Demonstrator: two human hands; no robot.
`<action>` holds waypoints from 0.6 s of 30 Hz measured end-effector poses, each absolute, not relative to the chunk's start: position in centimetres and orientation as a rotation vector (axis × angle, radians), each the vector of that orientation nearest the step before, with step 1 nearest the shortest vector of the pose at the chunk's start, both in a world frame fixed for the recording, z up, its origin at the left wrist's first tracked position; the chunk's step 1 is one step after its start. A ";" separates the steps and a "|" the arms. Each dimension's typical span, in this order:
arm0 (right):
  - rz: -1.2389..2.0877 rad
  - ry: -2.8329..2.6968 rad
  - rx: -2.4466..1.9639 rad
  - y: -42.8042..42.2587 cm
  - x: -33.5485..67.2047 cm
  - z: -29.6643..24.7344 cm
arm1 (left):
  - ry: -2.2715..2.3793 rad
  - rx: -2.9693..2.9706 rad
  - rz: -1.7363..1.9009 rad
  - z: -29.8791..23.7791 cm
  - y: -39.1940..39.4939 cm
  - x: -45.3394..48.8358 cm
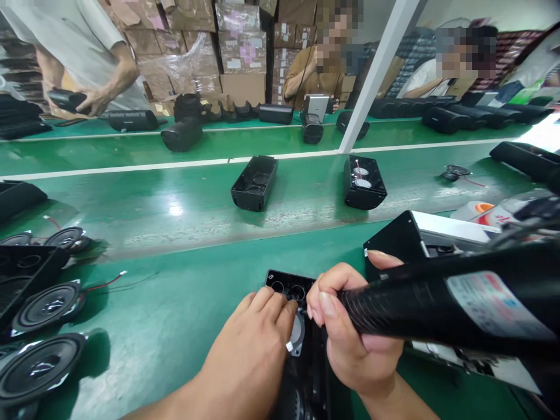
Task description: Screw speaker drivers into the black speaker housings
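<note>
My right hand [350, 332] is wrapped round the black barrel of an electric screwdriver [437, 303] that runs off to the right. The tool's tip is hidden behind my fingers. My left hand [256, 344] lies curled, fingertips pressing a silver-rimmed speaker driver [297, 335] into a black plastic speaker housing [289, 286] on the green bench [175, 303]. The housing's near end is hidden under my hands.
Loose speaker drivers [48, 306] with red wires lie at the left, beside a black tray [21, 274]. Two black housings [255, 182] [364, 182] sit on the green conveyor belt. A black-and-white box [420, 233] stands right of my hands. Other people work across the line before stacked cartons.
</note>
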State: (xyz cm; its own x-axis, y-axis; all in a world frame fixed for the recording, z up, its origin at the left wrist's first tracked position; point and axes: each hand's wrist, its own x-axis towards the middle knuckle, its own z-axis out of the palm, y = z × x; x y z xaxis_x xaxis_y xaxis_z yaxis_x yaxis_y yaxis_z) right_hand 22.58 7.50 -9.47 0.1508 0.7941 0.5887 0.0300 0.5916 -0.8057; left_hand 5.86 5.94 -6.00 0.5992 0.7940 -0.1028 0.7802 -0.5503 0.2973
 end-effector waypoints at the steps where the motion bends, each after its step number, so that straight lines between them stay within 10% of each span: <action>1: 0.650 -1.318 -0.780 7.6 22.6 -9.4 | 1.278 2.519 0.079 -6.0 5.9 5.9; 18: 0.527 -1.127 -0.709 4.3 27.5 -1.8 | 1.467 2.362 -0.024 -4.1 5.1 6.1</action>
